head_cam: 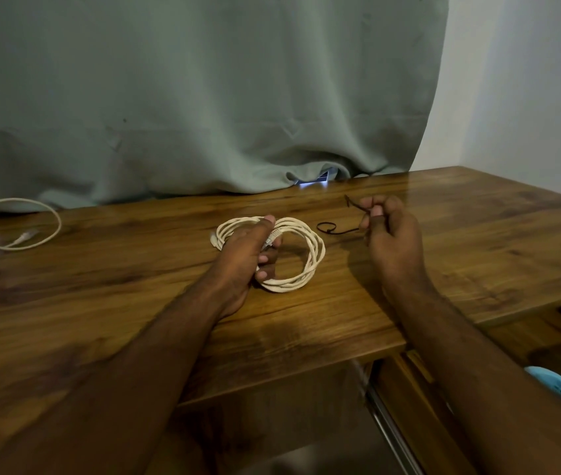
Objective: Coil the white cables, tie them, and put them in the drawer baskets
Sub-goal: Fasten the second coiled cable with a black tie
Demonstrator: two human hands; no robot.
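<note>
A coiled white cable (310, 258) lies on the wooden table (478, 241) near its middle. My left hand (248, 258) grips the coil's left side, fingers curled through the loops beside a clear plug. To the right, my right hand (389, 228) pinches a thin dark tie (327, 228) whose small loop rests on the table beside the coil. A second white cable (15, 222) lies loosely looped at the table's far left. A blue basket (560, 389) shows in the open drawer at the lower right.
A grey-green curtain (203, 97) hangs behind the table and bunches on its back edge. The open drawer's rail (392, 426) runs below the table's front edge on the right. A white wall stands at the right.
</note>
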